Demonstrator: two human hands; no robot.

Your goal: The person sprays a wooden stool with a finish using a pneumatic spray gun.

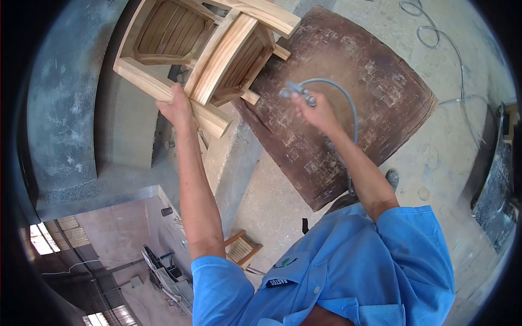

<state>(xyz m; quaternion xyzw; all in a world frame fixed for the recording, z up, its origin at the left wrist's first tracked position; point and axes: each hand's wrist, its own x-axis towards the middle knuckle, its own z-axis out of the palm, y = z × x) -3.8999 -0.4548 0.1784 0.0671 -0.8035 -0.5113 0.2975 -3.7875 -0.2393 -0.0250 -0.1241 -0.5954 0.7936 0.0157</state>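
Fisheye: black vignette in corners, straight edges bowing toward the rim. Exposure OK, light diffuse, shadows soft. Windows (43, 238) lower left clipped white, area around them dim. Wooden chair (220, 60) grain crisp, inner slats shaded. Spray gun (296, 89) motion-blurred. Blue shirt (348, 261) evenly lit, reasonably sharp.

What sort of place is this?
Probably a furniture workshop, perhaps its finishing area: the left hand grips a pale, slatted wooden chair, the right hand holds a grey, metallic tool resembling a spray gun on a grey hose, and a large, stained brown sheet is spread below.
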